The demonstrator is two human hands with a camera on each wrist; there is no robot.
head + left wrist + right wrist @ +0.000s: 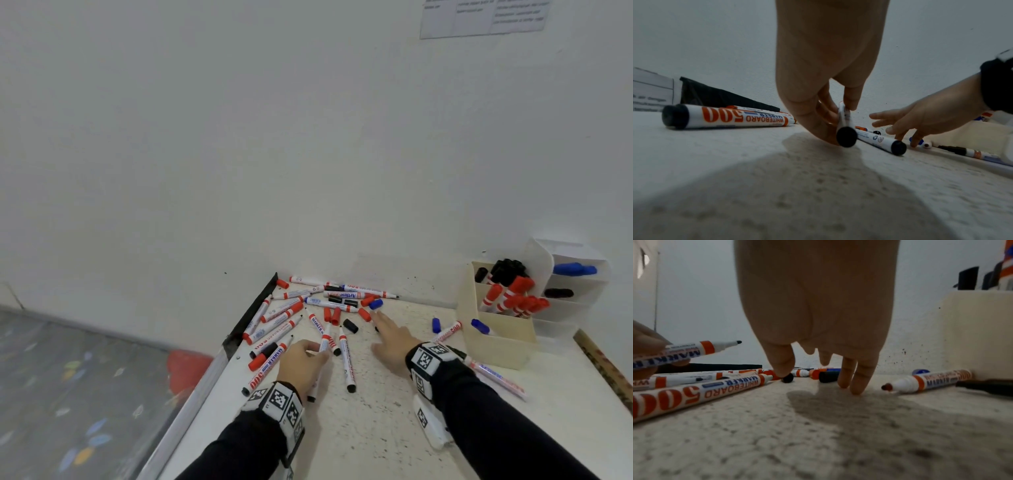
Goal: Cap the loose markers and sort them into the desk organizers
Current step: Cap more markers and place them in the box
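Note:
Many white whiteboard markers and loose red, black and blue caps lie scattered at the far left of the table (376, 431). My left hand (318, 354) pinches an uncapped black marker (324, 342) just above the surface; the same marker (844, 123) shows its black end in the left wrist view, and its bare tip (694, 350) in the right wrist view. My right hand (380, 329) is spread open, fingers stretched toward a black cap (350, 325), a red cap (364, 314) and a blue cap (375, 303). Its thumb (783, 368) sits right by a black cap (787, 378).
A beige organizer box (496, 346) at the right holds capped red and black markers and one blue one. Behind it stands a white tiered organizer (579, 284) with blue and black markers. An uncapped marker (925, 382) lies beside the box. A black strip (255, 310) edges the table's left side.

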